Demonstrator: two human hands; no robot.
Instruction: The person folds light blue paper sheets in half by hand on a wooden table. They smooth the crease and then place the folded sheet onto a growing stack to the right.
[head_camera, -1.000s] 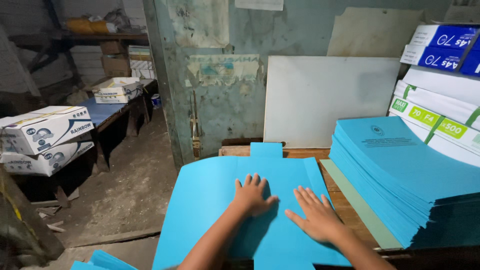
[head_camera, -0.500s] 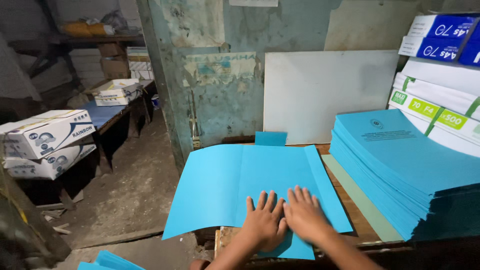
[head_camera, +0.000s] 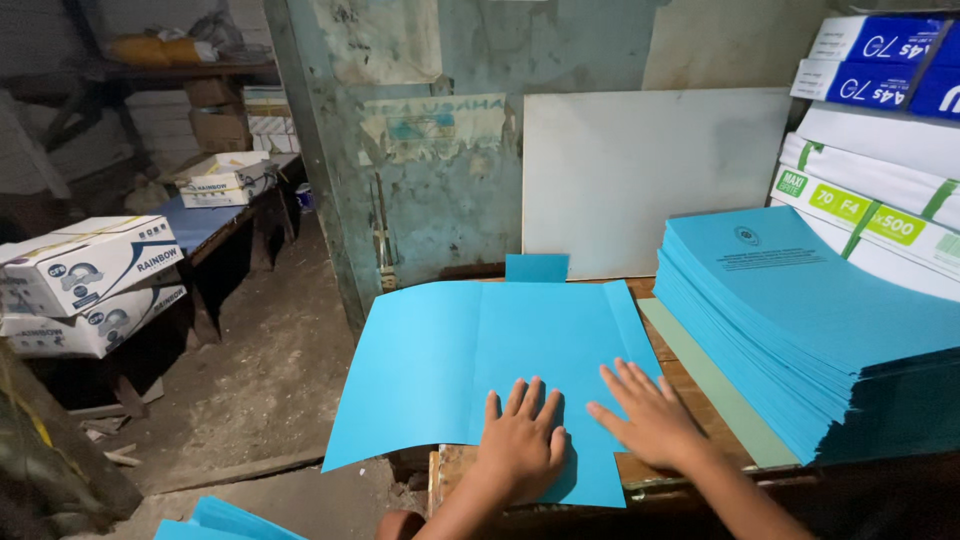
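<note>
With my left hand (head_camera: 522, 440) and right hand (head_camera: 652, 418) flat and open, gripping nothing, the blue sheet (head_camera: 470, 365) (overhanging the desk (head_camera: 690, 385) leftward) might slide or crease crookedly.

Dim storeroom, peeling teal wall (head_camera: 440, 200)

Bare hands (head_camera: 522, 440), sleeveless forearms

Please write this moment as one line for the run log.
left hand: flat on blue sheet | right hand: flat on sheet edge | blue stack: at right
</note>
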